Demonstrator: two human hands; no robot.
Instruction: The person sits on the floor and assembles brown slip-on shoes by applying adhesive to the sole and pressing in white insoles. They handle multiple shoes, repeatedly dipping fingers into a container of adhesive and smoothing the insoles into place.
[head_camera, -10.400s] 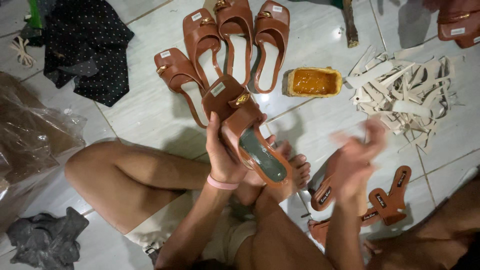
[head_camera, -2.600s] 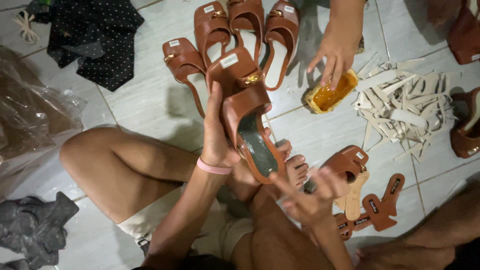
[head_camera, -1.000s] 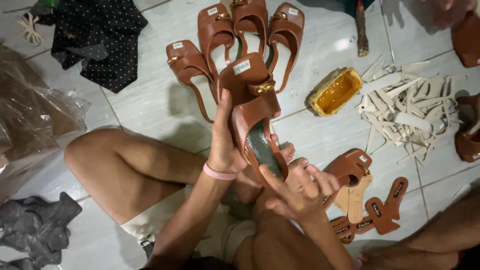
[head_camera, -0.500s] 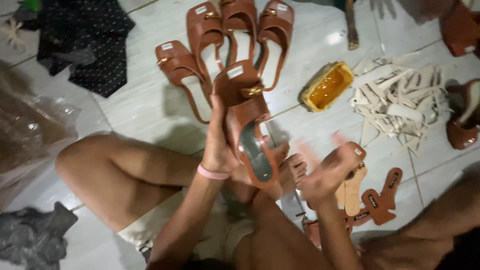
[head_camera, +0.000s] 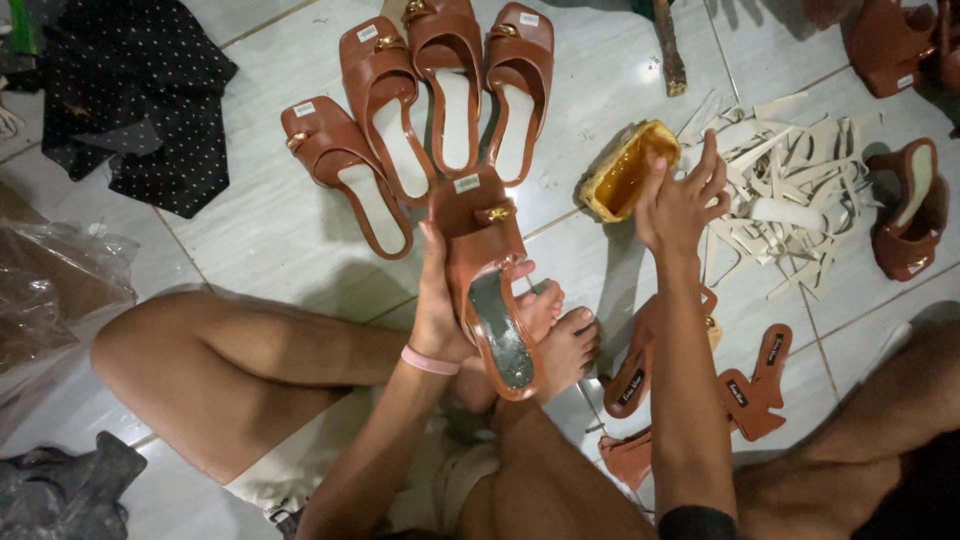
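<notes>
Above the crossed bare legs, the left hand (head_camera: 440, 315) grips a brown leather slide sandal (head_camera: 490, 280), sole up. Farther right, the right hand (head_camera: 680, 205), fingers spread, reaches into a yellow tin of glue (head_camera: 625, 180) on the tiled floor (head_camera: 250, 230), beside pale offcut strips (head_camera: 800, 190).

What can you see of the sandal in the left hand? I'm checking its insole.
The sandal is a brown, leather-looking slide with a gold buckle and a white sticker on its strap. Its footbed is bare grey, with no insole. It tilts toe away, over the feet, with the left hand gripping its side.
</notes>
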